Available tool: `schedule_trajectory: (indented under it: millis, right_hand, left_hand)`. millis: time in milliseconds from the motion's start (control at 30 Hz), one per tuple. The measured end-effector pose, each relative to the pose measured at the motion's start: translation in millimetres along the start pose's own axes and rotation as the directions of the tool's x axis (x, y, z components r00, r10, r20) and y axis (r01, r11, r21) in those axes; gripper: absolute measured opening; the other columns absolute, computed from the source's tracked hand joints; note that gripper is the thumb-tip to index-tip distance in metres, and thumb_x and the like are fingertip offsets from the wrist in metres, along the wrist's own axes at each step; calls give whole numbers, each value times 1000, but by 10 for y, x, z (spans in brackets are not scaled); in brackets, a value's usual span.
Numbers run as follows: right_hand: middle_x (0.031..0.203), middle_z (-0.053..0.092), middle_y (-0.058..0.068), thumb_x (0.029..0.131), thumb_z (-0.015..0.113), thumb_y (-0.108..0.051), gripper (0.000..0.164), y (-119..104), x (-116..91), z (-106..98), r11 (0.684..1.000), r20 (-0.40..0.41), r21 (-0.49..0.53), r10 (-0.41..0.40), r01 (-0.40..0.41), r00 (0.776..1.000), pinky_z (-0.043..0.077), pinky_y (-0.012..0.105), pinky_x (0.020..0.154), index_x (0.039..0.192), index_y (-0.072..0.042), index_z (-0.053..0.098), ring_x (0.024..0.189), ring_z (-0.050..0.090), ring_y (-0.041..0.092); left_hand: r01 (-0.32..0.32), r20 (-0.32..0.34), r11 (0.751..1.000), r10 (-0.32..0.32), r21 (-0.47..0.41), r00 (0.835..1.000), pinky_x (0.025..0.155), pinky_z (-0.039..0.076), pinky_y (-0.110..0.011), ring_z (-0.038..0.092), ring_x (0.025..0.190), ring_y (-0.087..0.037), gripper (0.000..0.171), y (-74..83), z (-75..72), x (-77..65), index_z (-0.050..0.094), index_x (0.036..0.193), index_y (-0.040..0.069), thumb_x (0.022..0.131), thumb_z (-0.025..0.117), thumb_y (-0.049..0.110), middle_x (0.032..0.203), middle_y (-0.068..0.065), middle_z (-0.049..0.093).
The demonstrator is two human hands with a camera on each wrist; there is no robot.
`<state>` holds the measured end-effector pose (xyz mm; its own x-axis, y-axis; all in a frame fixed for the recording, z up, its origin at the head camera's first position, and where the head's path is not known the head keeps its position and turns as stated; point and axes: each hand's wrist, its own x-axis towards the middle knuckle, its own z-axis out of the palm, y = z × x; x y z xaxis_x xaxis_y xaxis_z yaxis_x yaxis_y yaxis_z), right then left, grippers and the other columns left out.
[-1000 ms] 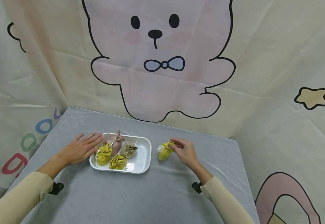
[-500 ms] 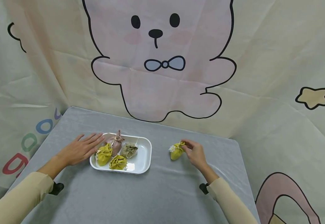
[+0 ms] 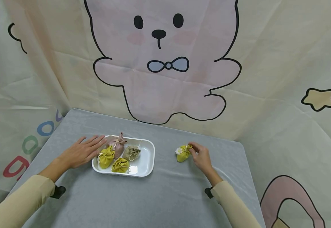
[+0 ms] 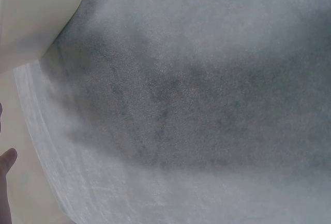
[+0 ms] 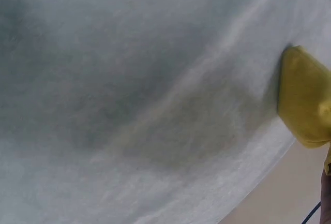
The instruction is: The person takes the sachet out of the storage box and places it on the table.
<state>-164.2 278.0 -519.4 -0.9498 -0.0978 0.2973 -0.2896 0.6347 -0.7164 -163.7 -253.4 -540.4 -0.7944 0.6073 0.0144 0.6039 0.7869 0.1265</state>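
My right hand [image 3: 202,157] pinches the gathered neck of a yellow drawstring pouch [image 3: 183,155] with white flowers on it, right of the tray. In the right wrist view the pouch [image 5: 305,100] shows at the right edge, its bottom right at the cloth. With fingers straight, my left hand [image 3: 80,152] lies at the left rim of a white tray [image 3: 146,158]. Inside the tray are two more yellow pouches, one at the left [image 3: 106,157] and one in front [image 3: 120,165], a pink pouch [image 3: 119,148] behind, and an olive-beige pouch [image 3: 131,153] in the middle.
A grey cloth [image 3: 142,202] covers the table. Behind it hangs a fabric backdrop [image 3: 168,95] printed with a bear, close to the table's back edge. More printed fabric stands along both sides. The tray's wall [image 4: 39,17] shows in the left wrist view.
My right hand has moved to the right with the yellow pouch, away from the tray, slowing over the last half second. The left hand and the tray have stayed in place.
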Motion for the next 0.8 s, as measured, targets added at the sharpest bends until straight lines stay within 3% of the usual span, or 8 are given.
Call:
schedule_trajectory:
  millis: [467, 800]
  right_hand:
    - [122, 67, 20, 87, 76, -4, 44, 24, 15, 15, 999, 23, -33, 21, -21, 1000, 48, 52, 97, 129, 1, 63, 111, 63, 35]
    - [126, 67, 16, 81, 82, -8, 51, -128, 93, 121, 992, 0, -56, -116, 116, 993, 47, 50, 99, 128, -1, 64, 117, 62, 33]
  left_hand:
    - [7, 14, 1000, -7, -4, 1000, 111, 24, -64, 30, 146, -34, 57, 13, -29, -9, 32, 157, 14, 107, 41, 39, 162, -8, 30]
    - [6, 8, 1000, -6, -6, 1000, 111, 24, -64, 30, 146, -34, 57, -10, 11, -8, 32, 157, 14, 107, 41, 39, 162, -8, 30]
